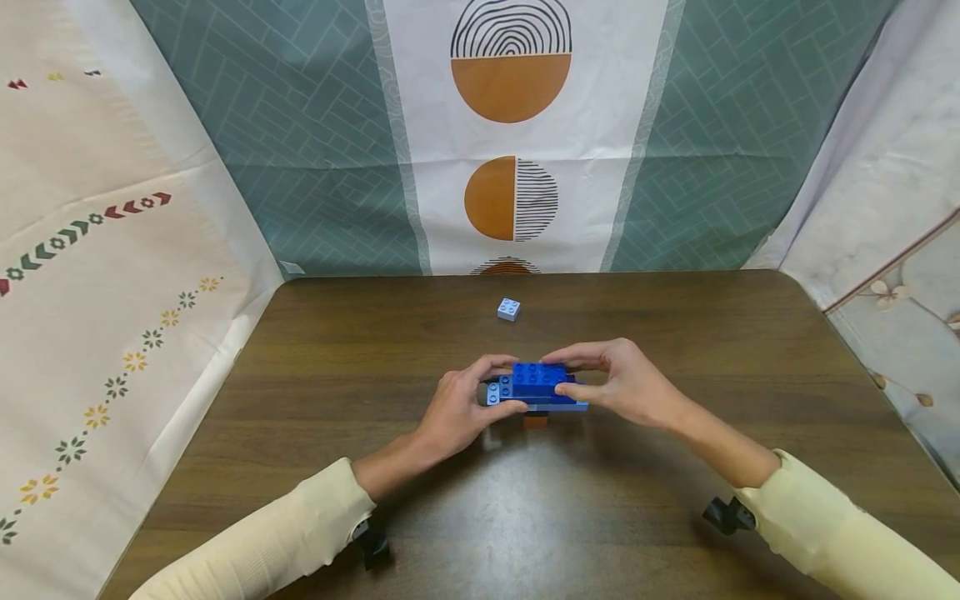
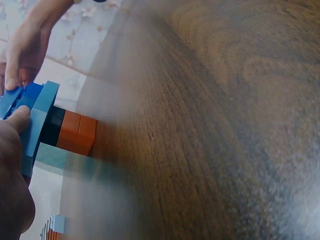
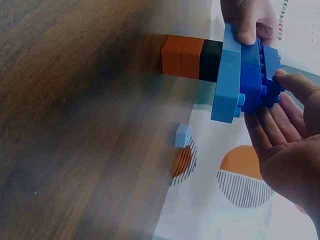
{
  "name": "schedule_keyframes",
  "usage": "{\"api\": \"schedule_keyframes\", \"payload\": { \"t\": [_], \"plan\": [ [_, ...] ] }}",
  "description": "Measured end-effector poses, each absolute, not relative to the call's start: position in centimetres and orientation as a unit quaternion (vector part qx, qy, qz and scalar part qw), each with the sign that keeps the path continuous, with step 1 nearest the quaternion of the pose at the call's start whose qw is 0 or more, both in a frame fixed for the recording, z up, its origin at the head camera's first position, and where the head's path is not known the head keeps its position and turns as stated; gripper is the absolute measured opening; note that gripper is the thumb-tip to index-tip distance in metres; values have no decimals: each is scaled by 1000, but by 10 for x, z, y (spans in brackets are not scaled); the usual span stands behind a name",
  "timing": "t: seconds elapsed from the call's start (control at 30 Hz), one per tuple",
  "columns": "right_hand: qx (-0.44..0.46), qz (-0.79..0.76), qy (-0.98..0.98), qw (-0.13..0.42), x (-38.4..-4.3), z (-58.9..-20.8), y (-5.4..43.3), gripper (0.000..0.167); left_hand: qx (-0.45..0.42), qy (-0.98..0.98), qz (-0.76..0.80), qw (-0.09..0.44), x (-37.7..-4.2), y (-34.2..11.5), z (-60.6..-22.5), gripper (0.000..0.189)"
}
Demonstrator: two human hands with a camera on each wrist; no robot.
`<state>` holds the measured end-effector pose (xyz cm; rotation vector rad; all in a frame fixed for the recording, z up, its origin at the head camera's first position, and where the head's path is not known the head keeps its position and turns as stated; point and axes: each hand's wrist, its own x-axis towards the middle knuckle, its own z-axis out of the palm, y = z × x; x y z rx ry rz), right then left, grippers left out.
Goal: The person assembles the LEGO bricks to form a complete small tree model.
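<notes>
A stack of toy building bricks stands on the table. At its foot are orange bricks (image 3: 181, 56), with a black brick (image 3: 210, 60) above them. Wider light blue bricks (image 3: 228, 90) lie across the black one, carrying a medium blue layer (image 3: 251, 85). My left hand (image 1: 459, 407) grips the left end of the light blue and medium blue layers between thumb and fingers. On top is a dark blue brick (image 1: 538, 377), pinched by my right hand (image 1: 633, 385). In the right wrist view that brick sits slightly tilted, a narrow gap showing beneath it.
A loose pale blue brick (image 1: 508, 310) lies behind the stack, near the back of the brown wooden table (image 1: 360, 333). Patterned cloths hang behind the table (image 1: 330, 150) and along both sides.
</notes>
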<state>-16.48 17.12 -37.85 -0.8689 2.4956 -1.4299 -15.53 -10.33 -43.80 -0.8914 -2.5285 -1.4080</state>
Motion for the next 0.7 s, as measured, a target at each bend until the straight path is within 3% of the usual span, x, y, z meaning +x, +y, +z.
{"api": "schedule_keyframes", "payload": {
  "t": [0.53,0.7],
  "plan": [
    [-283,-469,834,62,-159,-379,169,38,-298,-834,-461,56,-155,-103,-435,51],
    [-291,-457,839,56,-159,-379,170,38,-318,-847,-423,48,-157,-105,-428,60]
  ]
}}
